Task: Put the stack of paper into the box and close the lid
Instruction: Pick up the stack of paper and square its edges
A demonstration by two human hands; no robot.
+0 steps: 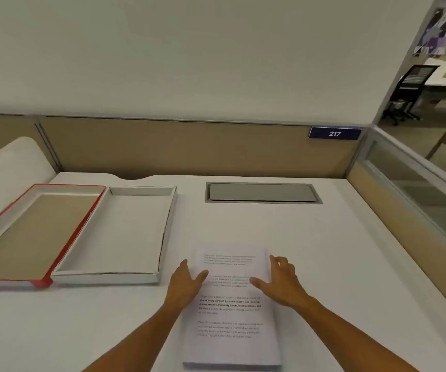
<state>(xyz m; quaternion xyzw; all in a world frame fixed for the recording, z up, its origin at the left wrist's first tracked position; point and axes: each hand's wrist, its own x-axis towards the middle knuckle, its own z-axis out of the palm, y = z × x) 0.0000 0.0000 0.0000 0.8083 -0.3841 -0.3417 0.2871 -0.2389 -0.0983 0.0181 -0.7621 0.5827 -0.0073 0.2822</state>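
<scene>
A thick stack of printed white paper (230, 318) lies flat on the white desk in front of me. My left hand (183, 284) rests at the stack's left edge, thumb over the top sheet, fingers apart. My right hand (281, 280) is at the right edge, fingers spread, thumb on the page. Neither hand has lifted the stack. To the left stands the open white box (168, 232), shallow and holding nothing. Its red-edged lid (71, 237) lies upside down beside it, further left, touching the box.
A grey cable hatch (262, 193) is set into the desk behind the paper. A tan partition (189, 146) with a "217" plate (334, 133) runs along the back. A glass panel (418, 189) bounds the right side. A white cushion-like shape (9, 167) sits far left.
</scene>
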